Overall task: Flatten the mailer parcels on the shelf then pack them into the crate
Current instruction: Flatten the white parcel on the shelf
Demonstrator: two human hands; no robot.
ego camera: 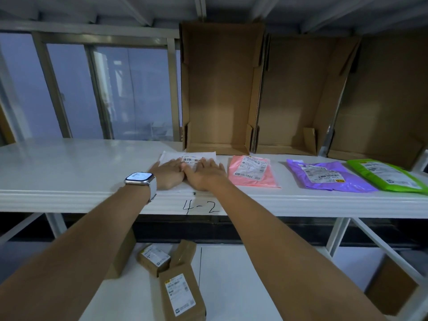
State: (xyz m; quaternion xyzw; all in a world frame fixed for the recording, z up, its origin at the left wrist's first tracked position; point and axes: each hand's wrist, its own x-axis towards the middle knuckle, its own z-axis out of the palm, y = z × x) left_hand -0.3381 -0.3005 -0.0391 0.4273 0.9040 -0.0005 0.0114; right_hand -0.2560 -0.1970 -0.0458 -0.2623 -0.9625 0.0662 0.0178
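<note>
Both grips flat and wide: our left hand (168,174) and right hand (205,173) lie palm-down, fingers spread, side by side and touching at the thumbs, pressing on the white mailer (187,156). Nothing is clasped in either hand. White mailer sits on the white shelf (69,167) near its front edge, barcode label showing just past our fingertips, most of the bag hidden under our hands. Smartwatch (139,177) with a lit screen and pale band on our left wrist.

To the right on the same shelf, in a row: pink mailer (252,173) just beside our right hand, lying flat with label up; purple mailer (324,176) further right, a bit wrinkled; green mailer (386,176) at the far right, overlapping the purple one's right edge.

Behind the mailers, open cardboard boxes stand against the back: first cardboard box (220,89) directly behind the white mailer, second cardboard box (301,93) to its right. Shelf front edge has "4-2" (201,206) handwritten. On the lower shelf (243,286), two brown parcels: small brown parcel (154,258) and larger brown parcel (181,295), touching. Window (92,89) behind on the left.
</note>
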